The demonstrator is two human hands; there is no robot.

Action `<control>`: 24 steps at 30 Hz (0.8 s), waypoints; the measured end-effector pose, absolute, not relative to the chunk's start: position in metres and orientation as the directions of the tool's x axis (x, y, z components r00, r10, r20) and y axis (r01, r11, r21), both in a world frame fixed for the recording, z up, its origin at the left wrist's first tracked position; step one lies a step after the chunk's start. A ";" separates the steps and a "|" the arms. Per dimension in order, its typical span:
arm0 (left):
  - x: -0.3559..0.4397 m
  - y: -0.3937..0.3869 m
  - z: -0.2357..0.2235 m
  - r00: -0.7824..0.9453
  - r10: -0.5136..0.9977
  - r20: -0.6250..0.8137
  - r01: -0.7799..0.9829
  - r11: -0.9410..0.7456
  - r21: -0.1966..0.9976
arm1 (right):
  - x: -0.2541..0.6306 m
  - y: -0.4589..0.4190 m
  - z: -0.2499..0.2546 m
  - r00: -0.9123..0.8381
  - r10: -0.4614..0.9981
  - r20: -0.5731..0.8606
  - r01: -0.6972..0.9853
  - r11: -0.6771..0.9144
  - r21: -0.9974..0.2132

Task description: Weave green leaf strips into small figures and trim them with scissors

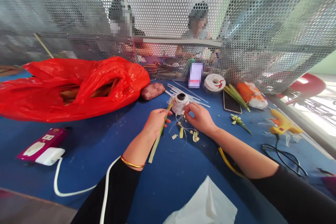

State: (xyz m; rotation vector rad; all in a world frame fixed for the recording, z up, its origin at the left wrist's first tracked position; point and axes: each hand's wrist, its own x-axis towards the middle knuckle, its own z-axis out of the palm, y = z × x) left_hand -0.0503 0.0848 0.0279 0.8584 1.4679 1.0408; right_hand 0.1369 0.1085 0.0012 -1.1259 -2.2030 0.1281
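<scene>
My left hand (155,122) is closed round a long green leaf strip (159,135) that runs from near my wrist up toward a white thread spool (180,103). My right hand (200,117) rests just right of the spool with its fingers pinched together near a thin thread; what they grip is too small to name. Small cut leaf pieces (194,135) and loose thread lie on the blue table (110,136) between my hands.
A red plastic bag (73,87) fills the left. A pink power strip with white plug (43,146) lies front left. A tape roll (214,82), phone (231,103), green leaves (235,95), yellow glue gun (282,124) and white tissue (207,206) are around. Two people sit behind the mesh screen (262,35).
</scene>
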 end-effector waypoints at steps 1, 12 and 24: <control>-0.050 0.085 0.028 -0.149 0.923 -0.356 -0.031 0.355 0.934 | 0.139 0.108 0.001 -0.411 0.759 0.505 0.667 0.628 -0.400; -0.048 0.084 0.028 -0.111 0.924 -0.366 -0.062 0.361 0.930 | 0.151 0.089 0.004 -0.578 0.689 0.437 0.487 0.722 -0.492; -0.044 0.079 0.026 0.131 0.896 -0.425 -0.198 0.444 0.874 | 0.138 0.067 0.005 -0.735 0.508 0.450 0.490 0.856 -0.166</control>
